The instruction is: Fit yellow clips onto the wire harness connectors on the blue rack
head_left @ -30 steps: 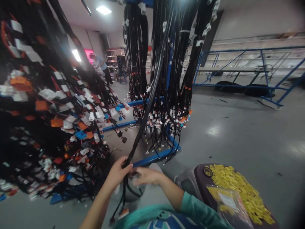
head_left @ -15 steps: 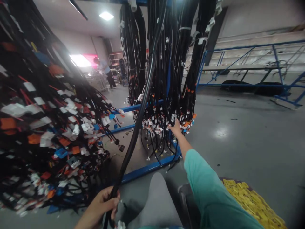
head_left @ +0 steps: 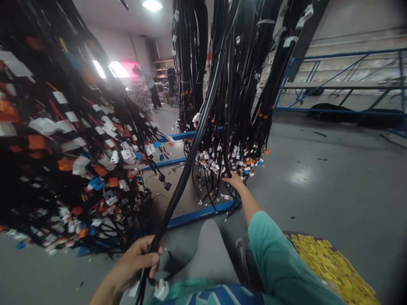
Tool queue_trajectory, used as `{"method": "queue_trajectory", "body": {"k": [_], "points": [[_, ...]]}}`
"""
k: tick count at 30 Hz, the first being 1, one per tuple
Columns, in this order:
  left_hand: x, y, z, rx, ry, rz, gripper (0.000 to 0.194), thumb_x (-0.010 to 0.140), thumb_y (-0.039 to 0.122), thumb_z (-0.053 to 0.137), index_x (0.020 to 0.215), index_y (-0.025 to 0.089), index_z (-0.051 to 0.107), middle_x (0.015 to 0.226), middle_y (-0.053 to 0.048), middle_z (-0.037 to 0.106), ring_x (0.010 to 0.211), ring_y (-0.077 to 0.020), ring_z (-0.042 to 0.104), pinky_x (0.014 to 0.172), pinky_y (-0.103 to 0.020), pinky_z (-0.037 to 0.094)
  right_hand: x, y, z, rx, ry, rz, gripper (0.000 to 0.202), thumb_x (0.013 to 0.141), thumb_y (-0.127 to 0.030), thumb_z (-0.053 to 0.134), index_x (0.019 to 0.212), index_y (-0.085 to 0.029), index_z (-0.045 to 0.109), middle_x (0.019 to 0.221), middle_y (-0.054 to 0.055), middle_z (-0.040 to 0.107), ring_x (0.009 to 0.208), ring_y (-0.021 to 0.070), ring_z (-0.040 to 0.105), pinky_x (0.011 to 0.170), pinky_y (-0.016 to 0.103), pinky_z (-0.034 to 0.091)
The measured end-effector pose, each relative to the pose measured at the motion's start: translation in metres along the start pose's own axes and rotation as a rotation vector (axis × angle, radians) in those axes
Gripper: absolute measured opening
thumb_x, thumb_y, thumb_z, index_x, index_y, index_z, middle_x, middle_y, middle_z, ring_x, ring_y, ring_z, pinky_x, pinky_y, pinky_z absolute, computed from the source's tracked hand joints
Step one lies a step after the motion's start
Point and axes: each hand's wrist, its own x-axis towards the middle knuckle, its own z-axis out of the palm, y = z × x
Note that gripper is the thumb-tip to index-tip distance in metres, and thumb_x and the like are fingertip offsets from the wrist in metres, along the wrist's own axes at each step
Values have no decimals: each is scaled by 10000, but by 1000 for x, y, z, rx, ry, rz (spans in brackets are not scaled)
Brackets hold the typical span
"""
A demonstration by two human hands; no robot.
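A long black cable bundle (head_left: 187,165) runs from the top centre down to the bottom left. My left hand (head_left: 140,258) is wrapped round its lower part, and a white connector (head_left: 161,289) hangs just below. My right hand (head_left: 234,180) is stretched forward, its fingers closed round the low end of a black cable (head_left: 226,144) in the hanging harnesses (head_left: 244,84). White, orange and blue connectors (head_left: 237,159) cluster around and above that hand.
Another mass of harnesses with connectors (head_left: 95,169) hangs close on the left. A blue frame bar (head_left: 197,215) crosses low ahead. Yellow pieces (head_left: 330,267) lie at lower right. Blue racks (head_left: 337,89) and a person (head_left: 152,91) are farther back.
My right hand has moved slightly down and closed round a cable. The view has shifted, so the harnesses appear farther right. My left hand still holds the bundle.
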Motion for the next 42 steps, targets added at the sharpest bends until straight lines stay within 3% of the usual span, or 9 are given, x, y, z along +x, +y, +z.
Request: {"method": "queue_trajectory", "body": {"k": [5,12,18,25,28,31,34,36,42], "points": [[-5,-5,3,-19,-26,35,440,527,454,777,663,135,506,421,22,505,364,-66,417,419,-173,310,-27,20,-20,-105,46,142,138,647,-251,629,765,-180,628,747,30,653,778,193,602,654,244,409],[-10,-5,12,-68,-105,51,466,507,476,780,605,142,470,401,45,468,334,-49,367,435,-194,308,-77,18,-19,-116,-58,96,209,623,-366,680,683,-166,667,637,-13,650,678,172,604,626,238,437],[-15,-1,17,-76,-122,58,478,495,493,783,599,144,473,396,54,451,333,-44,348,443,-198,302,-91,17,-41,-199,230,152,161,706,-235,583,825,-179,677,773,75,677,816,246,629,735,327,456],[-8,-7,6,-65,-204,57,450,572,485,751,584,146,456,418,50,448,371,-50,374,513,-221,365,-77,-21,-134,-176,618,-7,396,751,-113,396,1082,-138,611,1146,110,613,1135,229,514,979,376,367],[-2,-9,6,-91,-187,40,452,549,482,766,634,146,476,433,55,460,356,-47,363,496,-220,362,-82,-35,-151,-123,825,-176,354,788,-193,397,1069,-135,604,1141,101,609,1136,220,505,1005,398,349],[2,-9,9,-129,-161,29,487,496,490,788,626,147,468,408,57,452,337,-43,344,459,-206,335,-103,-36,-121,-81,845,-293,304,779,-240,425,977,-150,638,1045,106,644,1049,231,555,980,412,381],[4,-8,10,-143,-143,33,501,470,492,798,610,145,466,387,53,452,330,-39,336,443,-197,319,-131,-31,-66,-93,535,-205,332,694,-130,417,917,-183,658,990,87,666,992,222,579,959,394,409],[6,-7,10,-146,-140,27,501,468,492,799,616,142,473,381,51,454,328,-37,337,441,-193,315,-148,-34,-36,-123,425,-137,360,670,-104,416,911,-207,663,995,71,666,989,225,571,950,397,412],[21,-4,23,-73,-156,31,505,486,477,794,716,134,504,418,70,443,326,-28,353,425,-177,311,-181,-91,-2,-202,308,-273,367,681,-63,443,911,-233,673,914,53,670,930,228,555,864,375,416]]}}
